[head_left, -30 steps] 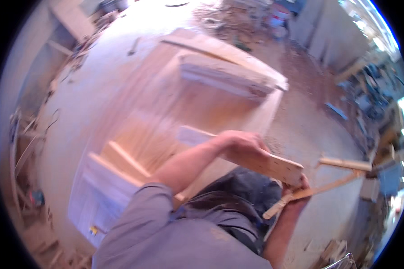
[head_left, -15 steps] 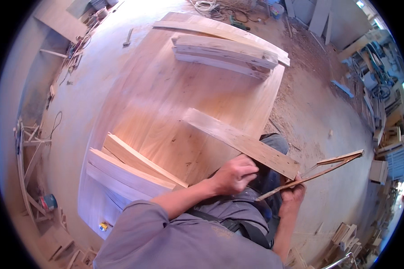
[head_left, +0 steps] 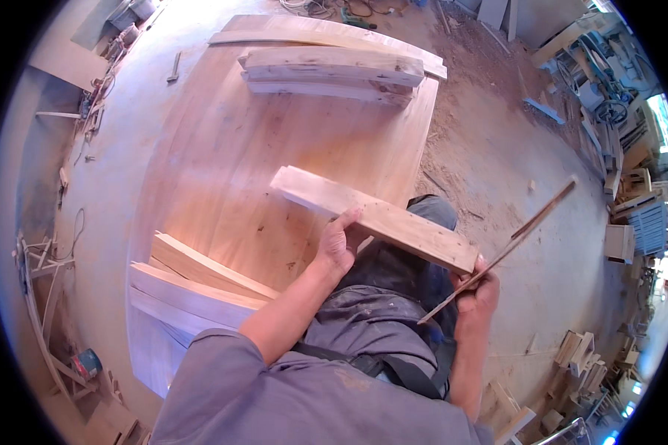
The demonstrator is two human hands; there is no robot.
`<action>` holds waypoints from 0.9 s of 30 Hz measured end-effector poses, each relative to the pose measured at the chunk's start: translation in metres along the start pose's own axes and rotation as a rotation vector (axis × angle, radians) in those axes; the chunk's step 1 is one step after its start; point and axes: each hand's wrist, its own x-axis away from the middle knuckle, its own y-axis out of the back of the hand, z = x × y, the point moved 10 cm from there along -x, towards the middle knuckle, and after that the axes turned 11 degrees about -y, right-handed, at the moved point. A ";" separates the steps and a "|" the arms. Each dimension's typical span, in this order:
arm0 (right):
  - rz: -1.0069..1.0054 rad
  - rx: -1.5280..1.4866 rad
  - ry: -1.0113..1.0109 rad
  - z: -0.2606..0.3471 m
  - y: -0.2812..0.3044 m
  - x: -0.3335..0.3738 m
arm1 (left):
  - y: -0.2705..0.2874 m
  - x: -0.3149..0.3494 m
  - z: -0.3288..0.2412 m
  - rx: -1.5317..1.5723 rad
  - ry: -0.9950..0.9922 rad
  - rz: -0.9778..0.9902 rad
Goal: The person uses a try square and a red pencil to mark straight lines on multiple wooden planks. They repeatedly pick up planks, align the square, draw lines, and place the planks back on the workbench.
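My left hand [head_left: 341, 241] is closed around the near edge of a wooden beam [head_left: 393, 226], thumb on its upper face. This pale beam lies slantwise, its far end over the big wooden panel and its near end above my right thigh. At the near end is my right hand [head_left: 479, 293], closed on a thin wooden strip [head_left: 490, 259] and touching the beam's end. The strip, seen nearly edge-on, runs from my lap up to the right, with a shorter piece joined at its far end. Its exact kind is unclear. My right fingers are partly hidden.
Stacked beams [head_left: 330, 74] lie across the far end of the panel [head_left: 223, 156]; more beams [head_left: 193, 289] rest at its near left. A hammer [head_left: 174, 67] is on the floor at left. Wood offcuts [head_left: 583, 356] and a blue crate [head_left: 652, 226] stand at right.
My left hand has moved from above my lap onto the beam and gripped it. The beam has rolled, showing its side. The wooden strip in my right hand has turned steeper and more edge-on.
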 end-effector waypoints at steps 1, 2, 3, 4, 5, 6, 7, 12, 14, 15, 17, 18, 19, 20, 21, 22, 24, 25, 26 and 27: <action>-0.055 0.054 0.047 0.004 -0.012 0.011 | 0.001 -0.001 0.001 -0.063 -0.003 -0.013; -0.107 0.105 0.096 0.007 -0.022 0.019 | 0.001 -0.004 0.001 -0.128 -0.009 -0.021; -0.157 0.156 0.144 0.013 -0.025 0.023 | 0.002 -0.006 0.002 -0.193 -0.016 -0.030; -0.121 0.256 0.167 0.017 -0.026 0.016 | 0.000 -0.006 0.004 -0.207 -0.076 -0.055; -0.090 0.303 0.177 0.022 -0.019 0.001 | -0.002 -0.004 0.014 -0.249 -0.040 -0.063; -0.057 0.346 0.187 0.028 -0.008 -0.015 | -0.001 -0.001 0.022 -0.296 -0.006 -0.069; -0.020 0.387 0.193 0.027 -0.007 -0.025 | 0.003 0.001 0.028 -0.343 0.022 -0.078; -0.093 0.345 0.100 0.019 -0.021 -0.028 | 0.002 0.002 0.042 -0.311 0.077 0.060; -0.132 0.394 0.080 0.023 -0.020 -0.035 | -0.002 0.001 0.047 -0.287 0.085 0.129; -0.157 0.417 0.072 0.024 -0.017 -0.040 | 0.007 -0.006 0.049 -0.269 0.107 0.161; -0.145 0.485 0.093 0.033 -0.005 -0.061 | 0.004 -0.005 0.043 -0.317 0.094 0.155; -0.158 0.478 0.086 0.034 -0.008 -0.063 | 0.004 -0.007 0.038 -0.265 0.117 0.137; -0.169 0.470 0.077 0.033 -0.012 -0.063 | 0.004 -0.010 0.034 -0.215 0.136 0.117; -0.170 0.460 0.062 0.030 -0.015 -0.064 | -0.001 -0.014 0.026 -0.176 0.133 0.152; -0.177 0.448 0.037 0.033 -0.012 -0.064 | -0.004 -0.018 0.027 -0.139 0.117 0.144; -0.173 0.435 0.004 0.030 -0.014 -0.065 | -0.003 -0.025 0.023 -0.107 0.092 0.131; -0.173 0.438 -0.059 0.025 -0.017 -0.062 | -0.004 -0.035 0.018 -0.052 0.051 0.120; -0.178 0.453 -0.090 0.025 -0.024 -0.053 | -0.004 -0.035 0.019 -0.052 0.044 0.121; -0.181 0.469 -0.120 0.023 -0.028 -0.049 | -0.005 -0.035 0.019 -0.052 0.036 0.122; -0.179 0.464 -0.124 0.020 -0.028 -0.053 | -0.005 -0.035 0.016 -0.051 0.028 0.123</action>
